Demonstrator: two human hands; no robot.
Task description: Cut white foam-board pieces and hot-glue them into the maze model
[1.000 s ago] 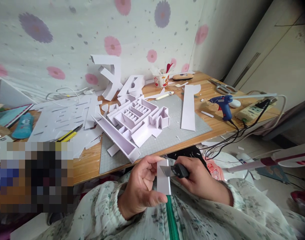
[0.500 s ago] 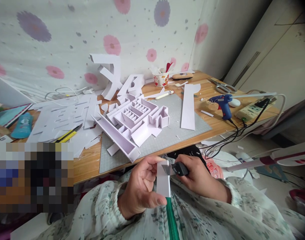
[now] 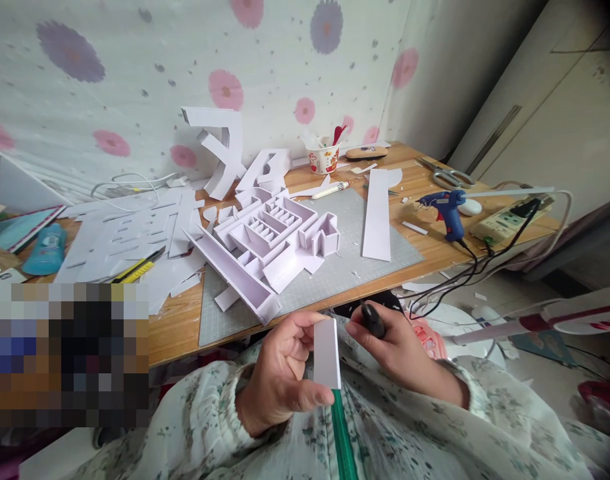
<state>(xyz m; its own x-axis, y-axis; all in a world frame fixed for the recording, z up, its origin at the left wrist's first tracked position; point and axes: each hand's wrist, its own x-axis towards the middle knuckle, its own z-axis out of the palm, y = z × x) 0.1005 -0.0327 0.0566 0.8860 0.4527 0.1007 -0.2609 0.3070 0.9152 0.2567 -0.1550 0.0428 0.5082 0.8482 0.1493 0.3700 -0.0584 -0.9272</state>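
My left hand (image 3: 279, 373) pinches a small rectangular piece of white foam board (image 3: 326, 353) by its ends, upright in front of my chest. To the right of it, my right hand (image 3: 397, 347) is closed around a utility knife (image 3: 373, 320) with a black handle. The knife is apart from the board, and its blade is hard to make out. On the grey cutting mat (image 3: 305, 300) beyond my hands lies an assembled white foam board structure (image 3: 265, 233) with several compartments. A long white strip (image 3: 377, 217) rests on the mat's right part.
A blue glue gun (image 3: 449, 212) stands at the right by a power strip (image 3: 502, 223) with loose cables. Scissors (image 3: 447, 175) lie behind it. Left are cut white sheets (image 3: 129, 227) and a yellow cutter (image 3: 139, 267). A paper tub (image 3: 323, 159) stands at the back.
The utility knife has come away from the board's edge, turned in my right hand, its blade lifted clear. My left hand keeps the board nearly still.
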